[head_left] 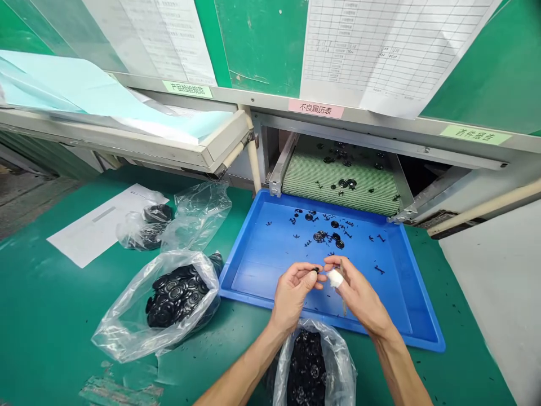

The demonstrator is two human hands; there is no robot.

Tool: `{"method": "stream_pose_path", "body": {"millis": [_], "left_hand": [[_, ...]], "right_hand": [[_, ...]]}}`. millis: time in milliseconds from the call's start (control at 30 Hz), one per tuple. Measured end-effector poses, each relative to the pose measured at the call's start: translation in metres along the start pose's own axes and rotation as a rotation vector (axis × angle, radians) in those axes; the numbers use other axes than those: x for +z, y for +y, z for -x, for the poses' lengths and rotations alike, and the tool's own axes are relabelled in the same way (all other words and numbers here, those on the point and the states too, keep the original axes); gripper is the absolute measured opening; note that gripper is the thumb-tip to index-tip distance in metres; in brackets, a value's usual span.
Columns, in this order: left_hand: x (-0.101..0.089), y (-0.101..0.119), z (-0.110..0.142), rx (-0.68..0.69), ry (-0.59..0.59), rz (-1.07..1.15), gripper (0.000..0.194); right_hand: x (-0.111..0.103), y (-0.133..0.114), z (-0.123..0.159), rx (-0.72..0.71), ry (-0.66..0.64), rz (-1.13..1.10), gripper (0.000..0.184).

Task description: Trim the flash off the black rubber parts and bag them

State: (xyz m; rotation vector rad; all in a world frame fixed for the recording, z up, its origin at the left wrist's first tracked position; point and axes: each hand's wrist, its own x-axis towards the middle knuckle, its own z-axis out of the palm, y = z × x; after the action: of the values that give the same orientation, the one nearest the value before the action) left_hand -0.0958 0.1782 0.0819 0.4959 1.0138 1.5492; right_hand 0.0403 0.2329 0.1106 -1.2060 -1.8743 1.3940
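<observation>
My left hand (293, 290) pinches a small black part (315, 271) between thumb and fingertips, above the near side of a blue tray (270, 299). Close beside it, my right hand (357, 290) has a white wrapping (335, 278) on the thumb. A thin brownish tool (344, 307), perhaps tweezers, runs down through that hand's grip. Black round discs (320, 235) and small branched black scraps (379, 270) are scattered in the tray. Below my hands stands an open clear bag (344, 361) filled with black parts.
A green conveyor belt (338, 197) carrying black pieces ends at the tray's far edge. To the left, a large clear bag (127, 338) holds black discs. A smaller bag (146, 231) lies on white paper (84, 242). A papered shelf (215, 155) overhangs the green table (38, 316).
</observation>
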Motion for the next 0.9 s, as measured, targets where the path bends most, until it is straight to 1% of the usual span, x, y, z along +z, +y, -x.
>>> {"method": "stream_pose_path", "body": {"millis": [67, 133, 200, 300, 433, 633, 800, 900], "left_hand": [[-0.004, 0.0, -0.005, 0.0, 0.026, 0.012, 0.023], [-0.009, -0.002, -0.01, 0.001, 0.052, 0.008, 0.024], [-0.014, -0.005, -0.014, 0.012, 0.069, 0.01, 0.027], [-0.018, -0.01, -0.019, 0.025, 0.083, 0.024, 0.03], [-0.016, -0.012, -0.02, 0.011, 0.087, 0.046, 0.03], [-0.012, -0.012, -0.02, 0.006, 0.119, 0.054, 0.025], [-0.013, -0.013, -0.019, 0.018, 0.121, 0.049, 0.024], [-0.013, -0.014, -0.019, 0.014, 0.12, 0.032, 0.024]], "right_hand": [[-0.001, 0.004, 0.0, -0.065, -0.025, 0.055, 0.032], [0.002, 0.007, 0.001, -0.176, -0.032, 0.177, 0.036], [0.007, 0.009, 0.003, -0.266, 0.031, 0.362, 0.039], [0.016, 0.008, 0.004, -0.337, 0.154, 0.596, 0.042], [0.024, 0.006, 0.003, -0.401, 0.158, 0.775, 0.04], [0.032, 0.006, 0.001, -0.408, 0.243, 0.903, 0.034], [0.032, 0.008, 0.001, -0.432, 0.241, 0.867, 0.033], [0.03, 0.009, 0.0, -0.437, 0.228, 0.882, 0.033]]}}
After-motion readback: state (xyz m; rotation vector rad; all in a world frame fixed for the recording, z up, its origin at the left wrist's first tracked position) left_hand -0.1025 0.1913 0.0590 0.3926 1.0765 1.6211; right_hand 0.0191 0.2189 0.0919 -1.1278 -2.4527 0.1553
